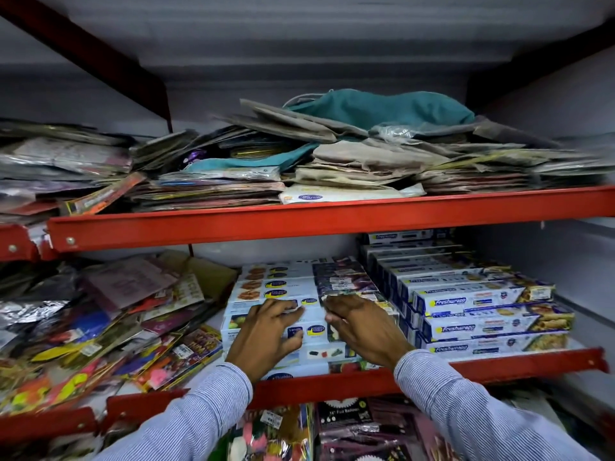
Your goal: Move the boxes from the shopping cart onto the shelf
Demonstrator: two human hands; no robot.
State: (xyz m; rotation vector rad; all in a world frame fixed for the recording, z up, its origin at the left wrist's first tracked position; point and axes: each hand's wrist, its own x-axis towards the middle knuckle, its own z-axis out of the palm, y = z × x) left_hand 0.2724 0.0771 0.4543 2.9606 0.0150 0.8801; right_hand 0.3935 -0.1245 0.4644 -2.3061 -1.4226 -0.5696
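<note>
Red shelf (332,385), both hands' fingers (283,309) spread (flat) on boxes (273,287)

both sleeves (472,410) long, blue-white fine stripe, buttoned cuffs at wrists.

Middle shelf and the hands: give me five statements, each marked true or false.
1. Both hands, the left hand and the right hand, rest on the stacked boxes. True.
2. The Freshwrapp boxes sit left of the hands. False: they are stacked to the right.
3. A teal cloth lies on the upper shelf. True.
4. The shopping cart is in view. False: no cart shows.
5. The sleeves are plain red. False: the sleeves are finely striped light blue.
</note>
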